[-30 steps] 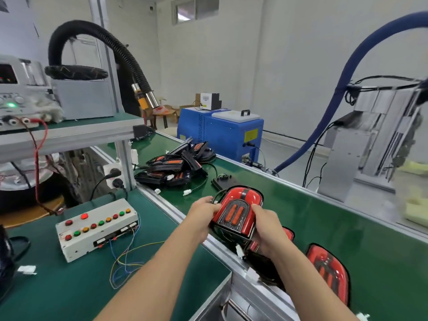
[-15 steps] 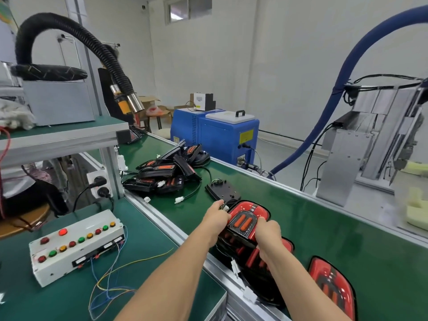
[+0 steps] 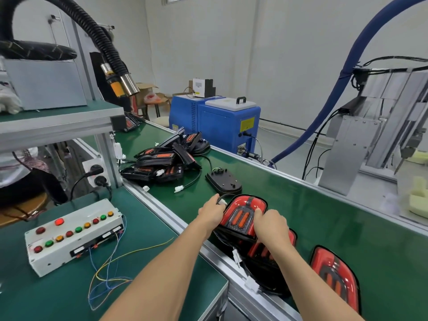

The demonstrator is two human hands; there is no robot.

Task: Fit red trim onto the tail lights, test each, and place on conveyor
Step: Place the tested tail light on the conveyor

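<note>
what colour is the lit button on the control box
Red, the lit button on the control box, head view.

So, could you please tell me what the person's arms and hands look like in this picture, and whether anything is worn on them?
Both forearms are bare as far as the view shows: no sleeves reach into the picture. The left hand and the right hand wear no gloves, and no watch, bracelet or ring can be seen on the wrists or fingers. No cables, straps or markings show on either arm.

two bare forearms, no sleeves
left hand (image 3: 212,213) and right hand (image 3: 273,224) ungloved, with no watch or rings showing.
</note>
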